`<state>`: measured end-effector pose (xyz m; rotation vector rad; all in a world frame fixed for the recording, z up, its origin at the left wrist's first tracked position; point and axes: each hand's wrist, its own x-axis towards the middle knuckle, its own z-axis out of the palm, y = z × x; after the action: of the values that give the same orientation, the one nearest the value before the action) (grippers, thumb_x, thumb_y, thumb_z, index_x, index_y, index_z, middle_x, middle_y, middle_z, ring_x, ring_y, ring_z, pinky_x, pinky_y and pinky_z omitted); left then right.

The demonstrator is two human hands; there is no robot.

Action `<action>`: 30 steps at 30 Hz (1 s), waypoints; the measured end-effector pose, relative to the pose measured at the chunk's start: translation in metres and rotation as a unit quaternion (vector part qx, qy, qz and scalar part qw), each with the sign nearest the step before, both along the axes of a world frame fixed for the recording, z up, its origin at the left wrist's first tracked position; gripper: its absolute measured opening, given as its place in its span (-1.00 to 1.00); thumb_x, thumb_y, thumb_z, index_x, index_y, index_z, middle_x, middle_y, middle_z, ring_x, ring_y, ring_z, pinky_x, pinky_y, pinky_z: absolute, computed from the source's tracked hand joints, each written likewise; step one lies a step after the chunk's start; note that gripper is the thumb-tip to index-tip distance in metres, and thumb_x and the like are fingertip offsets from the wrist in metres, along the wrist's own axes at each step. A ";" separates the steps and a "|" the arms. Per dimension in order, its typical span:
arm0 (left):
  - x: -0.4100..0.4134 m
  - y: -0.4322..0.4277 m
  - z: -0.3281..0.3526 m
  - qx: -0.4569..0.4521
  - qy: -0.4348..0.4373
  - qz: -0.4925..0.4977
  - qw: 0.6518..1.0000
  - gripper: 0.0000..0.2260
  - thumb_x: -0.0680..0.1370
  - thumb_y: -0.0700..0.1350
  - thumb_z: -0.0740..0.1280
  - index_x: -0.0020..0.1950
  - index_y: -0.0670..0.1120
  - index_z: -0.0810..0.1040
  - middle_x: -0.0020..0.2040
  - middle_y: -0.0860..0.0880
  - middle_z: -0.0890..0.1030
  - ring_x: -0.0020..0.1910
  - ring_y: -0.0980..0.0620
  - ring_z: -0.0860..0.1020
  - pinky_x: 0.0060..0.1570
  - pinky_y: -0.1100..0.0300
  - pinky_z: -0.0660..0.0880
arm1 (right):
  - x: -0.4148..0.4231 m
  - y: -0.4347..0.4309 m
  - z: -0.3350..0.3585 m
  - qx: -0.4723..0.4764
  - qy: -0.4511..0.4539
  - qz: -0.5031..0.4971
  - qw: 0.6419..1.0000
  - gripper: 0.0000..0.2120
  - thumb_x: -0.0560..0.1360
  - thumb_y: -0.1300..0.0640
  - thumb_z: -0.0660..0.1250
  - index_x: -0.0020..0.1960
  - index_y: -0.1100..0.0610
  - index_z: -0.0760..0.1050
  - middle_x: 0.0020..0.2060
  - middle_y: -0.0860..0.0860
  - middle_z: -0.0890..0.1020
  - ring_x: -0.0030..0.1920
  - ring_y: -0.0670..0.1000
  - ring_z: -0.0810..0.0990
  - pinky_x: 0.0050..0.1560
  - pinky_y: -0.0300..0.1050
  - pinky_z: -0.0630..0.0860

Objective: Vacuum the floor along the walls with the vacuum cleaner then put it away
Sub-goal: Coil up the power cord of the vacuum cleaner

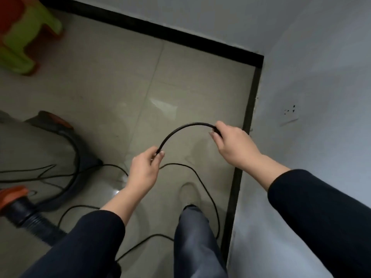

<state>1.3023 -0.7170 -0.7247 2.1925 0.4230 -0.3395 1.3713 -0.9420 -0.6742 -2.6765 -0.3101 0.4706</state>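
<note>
A black power cord (178, 131) arches between my two hands above the grey tiled floor. My left hand (144, 169) pinches one end of the arch with thumb and fingers. My right hand (232, 141) grips the other end, close to the right wall. More of the cord (200, 179) trails in loops over the floor round my foot. The vacuum cleaner (54, 125), grey with orange trim, sits at the left, and its ribbed black hose (30, 217) with an orange collar lies at the lower left.
A white wall socket (290, 112) is on the right wall, nothing plugged in. Black skirting (160, 31) runs along the far and right walls into a corner. A green and red plastic stool (22, 35) stands at the top left. My shoe (189, 194) stands amid the cord.
</note>
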 end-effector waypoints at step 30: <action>-0.469 0.106 -0.228 0.004 0.287 0.010 0.958 -0.68 0.63 -0.07 0.23 0.37 -0.11 0.47 0.30 -0.05 0.53 0.29 -0.01 0.48 0.26 0.23 0.31 | -0.428 0.129 -0.281 -0.148 0.320 0.040 0.935 -0.88 0.59 0.16 0.07 -0.04 0.13 0.37 0.02 0.18 0.59 0.02 0.22 0.55 -0.18 -0.07 0.34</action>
<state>0.8332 -0.6106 -0.9523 2.0686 0.7586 -0.9722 0.9433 -0.8126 -0.9547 -2.6012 -0.1578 1.4673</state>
